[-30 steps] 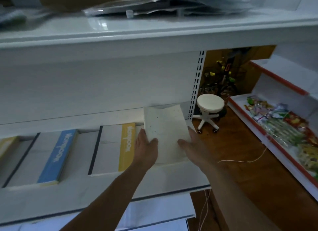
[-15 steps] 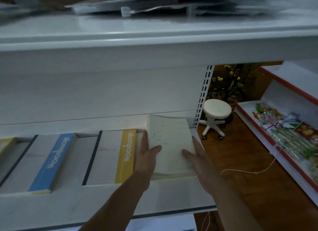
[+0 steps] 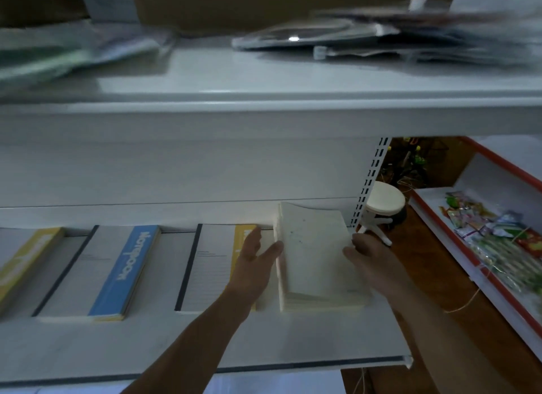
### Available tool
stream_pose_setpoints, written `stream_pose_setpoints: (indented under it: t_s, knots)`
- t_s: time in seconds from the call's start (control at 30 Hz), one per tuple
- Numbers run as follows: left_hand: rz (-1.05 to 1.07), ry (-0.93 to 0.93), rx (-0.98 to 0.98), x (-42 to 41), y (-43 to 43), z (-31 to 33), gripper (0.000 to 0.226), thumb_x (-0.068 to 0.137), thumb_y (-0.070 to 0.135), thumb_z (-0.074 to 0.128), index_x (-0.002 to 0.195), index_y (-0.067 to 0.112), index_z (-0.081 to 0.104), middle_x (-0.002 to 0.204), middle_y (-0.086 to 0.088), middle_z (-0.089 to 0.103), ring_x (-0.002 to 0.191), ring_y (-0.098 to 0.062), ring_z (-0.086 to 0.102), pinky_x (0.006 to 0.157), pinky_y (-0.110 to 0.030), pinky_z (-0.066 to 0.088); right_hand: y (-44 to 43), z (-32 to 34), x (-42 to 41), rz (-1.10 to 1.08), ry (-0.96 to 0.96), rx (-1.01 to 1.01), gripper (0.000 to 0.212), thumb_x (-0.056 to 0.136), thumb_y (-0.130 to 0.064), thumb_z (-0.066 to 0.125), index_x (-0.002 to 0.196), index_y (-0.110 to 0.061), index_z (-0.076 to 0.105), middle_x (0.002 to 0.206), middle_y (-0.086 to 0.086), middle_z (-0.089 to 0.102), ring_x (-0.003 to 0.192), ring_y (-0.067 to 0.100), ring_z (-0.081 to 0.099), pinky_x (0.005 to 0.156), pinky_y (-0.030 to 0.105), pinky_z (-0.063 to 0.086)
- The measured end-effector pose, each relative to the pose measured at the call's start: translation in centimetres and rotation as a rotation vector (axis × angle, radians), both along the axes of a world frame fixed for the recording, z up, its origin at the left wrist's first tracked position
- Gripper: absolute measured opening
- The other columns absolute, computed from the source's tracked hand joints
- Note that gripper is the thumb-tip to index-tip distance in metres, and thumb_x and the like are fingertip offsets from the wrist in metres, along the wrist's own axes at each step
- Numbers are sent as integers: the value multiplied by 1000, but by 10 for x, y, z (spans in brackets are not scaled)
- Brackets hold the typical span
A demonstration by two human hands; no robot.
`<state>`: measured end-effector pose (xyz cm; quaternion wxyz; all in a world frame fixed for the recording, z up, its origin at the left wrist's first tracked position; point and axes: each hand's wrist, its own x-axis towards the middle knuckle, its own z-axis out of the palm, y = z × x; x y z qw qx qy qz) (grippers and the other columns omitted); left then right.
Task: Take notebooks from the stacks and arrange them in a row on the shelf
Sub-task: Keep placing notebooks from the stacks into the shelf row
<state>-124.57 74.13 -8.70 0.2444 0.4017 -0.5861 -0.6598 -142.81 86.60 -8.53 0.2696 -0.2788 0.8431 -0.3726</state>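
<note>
A stack of plain cream notebooks (image 3: 315, 258) lies flat at the right end of the white shelf (image 3: 205, 341). My left hand (image 3: 253, 258) rests at the stack's left edge, fingers spread, its thumb touching the top cover. My right hand (image 3: 371, 257) presses against the stack's right side. To the left, in a row, lie a yellow-striped notebook (image 3: 211, 264), partly under my left hand, a blue-striped notebook (image 3: 108, 270), and another yellow one (image 3: 26, 261) at the frame's left edge.
An upper shelf (image 3: 264, 82) overhangs, carrying blurred plastic-wrapped packs (image 3: 366, 35). A perforated upright (image 3: 371, 182) ends the shelf on the right. Beyond it stand a white stool (image 3: 384, 203) on a wooden floor and a red-edged rack of snack packets (image 3: 498, 247).
The cream stack has been lowered flat onto the shelf beside the yellow notebook. My left hand has loosened and opened at its edge. The camera has tilted upward.
</note>
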Motion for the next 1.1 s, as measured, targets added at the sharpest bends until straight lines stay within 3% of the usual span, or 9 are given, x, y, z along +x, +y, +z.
stream_pose_setpoints:
  t_s: [0.1, 0.23, 0.37, 0.47, 0.6, 0.77, 0.97, 1.07, 1.1]
  knots:
    - [-52, -53, -137, 40, -13, 12, 51, 96, 29, 58, 143, 26, 37, 136, 10, 45, 117, -4, 42, 91, -23, 34, -18, 21, 20, 11, 264, 105, 41, 94, -34, 55, 132, -20, 52, 138, 2, 50, 123, 23, 51, 93, 36, 47]
    - [-2, -89, -176, 119, -39, 23, 39, 94, 23, 60, 132, 24, 49, 128, 8, 53, 110, -6, 50, 90, -24, 38, -47, 37, 54, 2, 536, 216, 50, 93, -31, 56, 138, -13, 46, 147, 9, 41, 133, 30, 39, 104, 42, 41]
    - [132, -82, -141, 207, -61, 18, 30, 85, 17, 73, 112, 25, 61, 119, -1, 63, 101, -13, 59, 88, -26, 40, -53, 33, 71, 3, 446, 233, 54, 95, -34, 54, 142, -11, 42, 153, 10, 34, 136, 29, 38, 105, 41, 41]
    - [113, -110, -128, 242, -62, 9, 28, 87, 19, 70, 112, 29, 61, 116, 1, 64, 98, -11, 59, 87, -27, 39, -46, 24, 89, -101, 321, 213, 61, 94, -46, 54, 143, -12, 41, 148, 11, 42, 130, 32, 45, 101, 41, 43]
    - [-19, -72, -76, 231, -47, 2, 29, 90, 19, 66, 117, 27, 61, 111, 13, 62, 95, 6, 54, 89, -23, 36, -26, 7, 87, -197, 305, 107, 59, 91, -47, 54, 142, -18, 44, 143, 9, 49, 126, 31, 49, 101, 43, 44]
    - [-104, -71, -38, 177, -30, 5, 24, 90, 20, 67, 110, 31, 60, 124, 4, 62, 112, -13, 58, 98, -29, 42, -8, 7, 81, -229, 175, 54, 53, 96, -35, 55, 143, -15, 41, 143, 9, 47, 123, 31, 51, 90, 32, 42]
    - [-224, -82, 58, 80, 10, 7, 60, 95, 27, 59, 149, 18, 32, 150, 1, 38, 136, -16, 38, 98, -20, 30, 1, -12, 56, -231, 19, 35, 61, 94, -42, 53, 147, -20, 33, 145, 5, 42, 129, 27, 45, 101, 40, 40]
    - [-174, -36, 154, 35, 29, 8, 58, 99, 26, 52, 150, 18, 26, 121, 12, 52, 101, -6, 53, 74, -6, 41, 6, -17, 37, -182, -53, 10, 63, 92, -49, 53, 148, -27, 35, 145, -1, 44, 128, 24, 47, 105, 43, 41]
    - [-115, -17, 170, 22, 32, 7, 57, 99, 26, 52, 149, 18, 26, 115, 11, 53, 92, -6, 52, 71, -9, 42, 7, -19, 33, -165, -94, 0, 59, 93, -48, 51, 146, -27, 36, 143, -4, 44, 126, 22, 47, 104, 40, 41]
